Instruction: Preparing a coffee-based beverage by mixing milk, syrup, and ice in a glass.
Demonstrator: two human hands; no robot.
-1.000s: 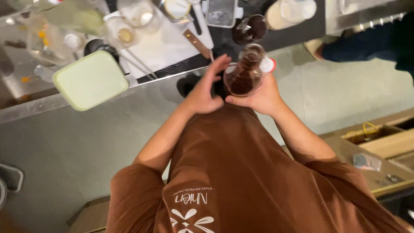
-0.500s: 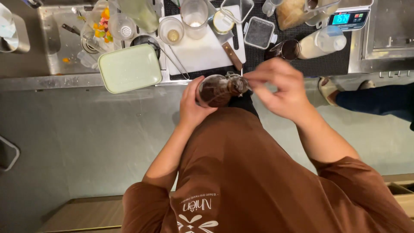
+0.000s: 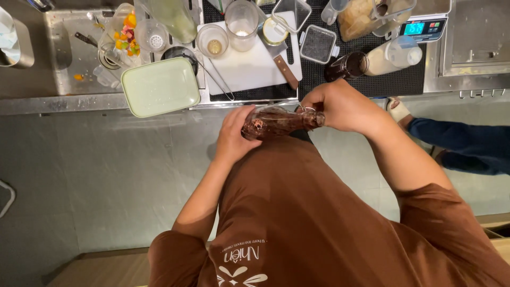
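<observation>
Tipped over now: dark glass bottle [image 3: 279, 121] lying almost sideways over the near edge of the table [image 3: 159, 103], upright half a second back. Looks like shaking or mixing going on. Left hand [image 3: 234, 135] wrapped round the base, right hand [image 3: 340, 106] closed on the neck. Pale green lid [image 3: 159, 87] unmoved, left of it.

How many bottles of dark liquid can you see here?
2: one dark bottle lies sideways between the left hand and right hand; another sits on the black mat. Others may be hidden.
</observation>
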